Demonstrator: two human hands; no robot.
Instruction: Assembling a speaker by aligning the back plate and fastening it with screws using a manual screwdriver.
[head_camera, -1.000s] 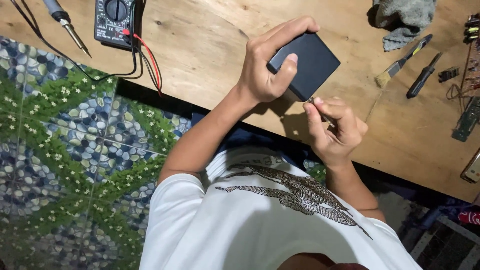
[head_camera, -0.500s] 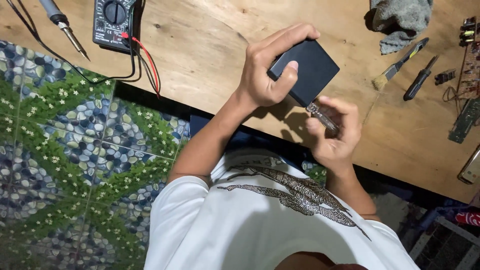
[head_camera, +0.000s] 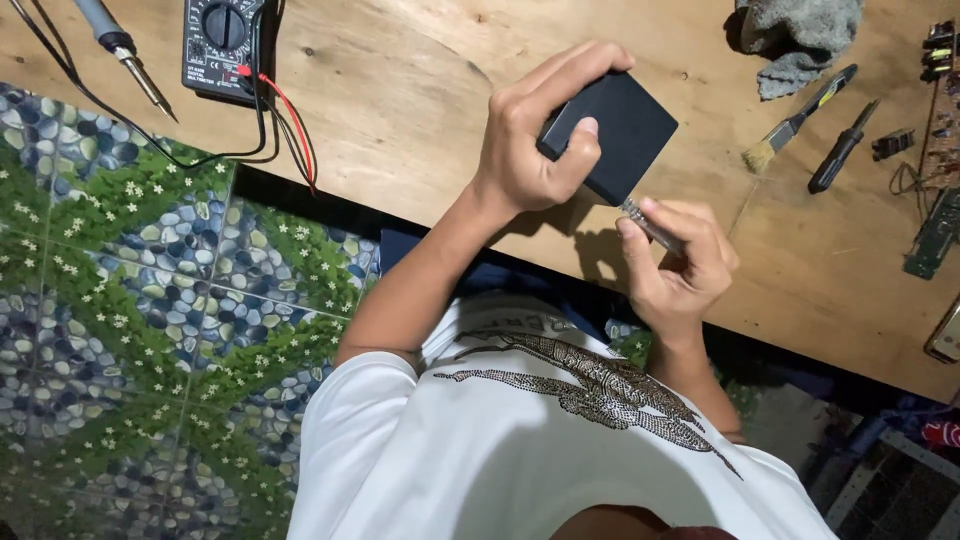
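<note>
My left hand grips a flat black square box and holds it tilted above the wooden table. The thumb lies on the box's face and the fingers wrap over its far edge. My right hand pinches a small screwdriver with a clear handle. The screwdriver's tip sits against the lower edge of the box, and its handle is mostly hidden in the fingers.
A black multimeter with red and black leads and a soldering iron lie at the table's far left. A grey cloth, a brush, a black screwdriver and circuit boards lie at the right. Patterned floor tiles show on the left.
My right hand has brought the small screwdriver up against the box's lower edge. My left hand keeps its grip on the box and has hardly moved.
</note>
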